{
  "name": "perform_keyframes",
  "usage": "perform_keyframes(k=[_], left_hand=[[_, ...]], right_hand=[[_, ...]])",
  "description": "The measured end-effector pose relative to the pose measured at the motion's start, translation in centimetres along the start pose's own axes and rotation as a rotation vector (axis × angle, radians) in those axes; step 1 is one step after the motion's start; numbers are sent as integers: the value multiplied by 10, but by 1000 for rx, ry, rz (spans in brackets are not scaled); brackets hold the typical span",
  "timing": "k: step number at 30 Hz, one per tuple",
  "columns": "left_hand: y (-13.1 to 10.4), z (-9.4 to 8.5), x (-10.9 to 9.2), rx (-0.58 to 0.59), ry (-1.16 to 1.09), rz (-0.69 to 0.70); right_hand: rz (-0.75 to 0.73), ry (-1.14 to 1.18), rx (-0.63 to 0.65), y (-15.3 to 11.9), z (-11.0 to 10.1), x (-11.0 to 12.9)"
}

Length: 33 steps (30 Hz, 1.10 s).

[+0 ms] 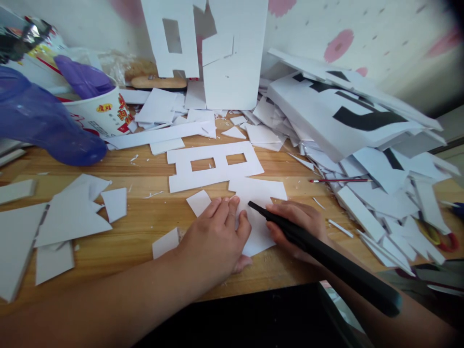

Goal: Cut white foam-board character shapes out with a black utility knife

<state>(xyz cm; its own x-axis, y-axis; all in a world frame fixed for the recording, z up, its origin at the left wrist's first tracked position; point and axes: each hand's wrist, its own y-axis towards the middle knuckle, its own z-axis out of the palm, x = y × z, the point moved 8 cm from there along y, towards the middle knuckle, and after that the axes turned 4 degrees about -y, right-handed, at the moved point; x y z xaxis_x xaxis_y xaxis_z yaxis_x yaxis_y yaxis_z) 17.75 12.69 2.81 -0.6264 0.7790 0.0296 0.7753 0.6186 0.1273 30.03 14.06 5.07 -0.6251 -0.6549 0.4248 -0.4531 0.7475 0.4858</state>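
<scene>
My left hand lies on a white board piece near the table's front edge, pressing it down with its fingers close together. In my right hand is a long black tool, its narrow tip over the same white piece, just right of my left fingertips. Whether the tip touches the board cannot be made out. Just beyond lies a white board with two rectangular cut-outs. A small white square rests to the left of the piece, and another scrap is beside my left wrist.
White offcuts cover the left of the wooden table. A paper cup and a blue-purple object stand behind them. Tall cut boards lean at the wall. On the right are piled boards, a red pencil and scissors.
</scene>
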Motion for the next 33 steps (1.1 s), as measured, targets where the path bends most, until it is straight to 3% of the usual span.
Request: perform_keyframes(k=[7,13,15,20,25,33], left_hand=[[-1,0,0,0,0,10],[-2,-9,1,-90,-36,25],[-1,-11,3,-103,-48,17],[0,-9,7,-76,-87,11],[-3,-7,9,-70,-126,5],[-3,-7,8,-85,-138,21]], right_hand=[[49,39,-31,-12,-3,0],[409,295,-163,-11,-32,-46],[406,419,-102,8,-33,-59],[323,628,281,63,-2,-79],[293,861,482,86,31,-87],[356,879,448,93,47,-88]])
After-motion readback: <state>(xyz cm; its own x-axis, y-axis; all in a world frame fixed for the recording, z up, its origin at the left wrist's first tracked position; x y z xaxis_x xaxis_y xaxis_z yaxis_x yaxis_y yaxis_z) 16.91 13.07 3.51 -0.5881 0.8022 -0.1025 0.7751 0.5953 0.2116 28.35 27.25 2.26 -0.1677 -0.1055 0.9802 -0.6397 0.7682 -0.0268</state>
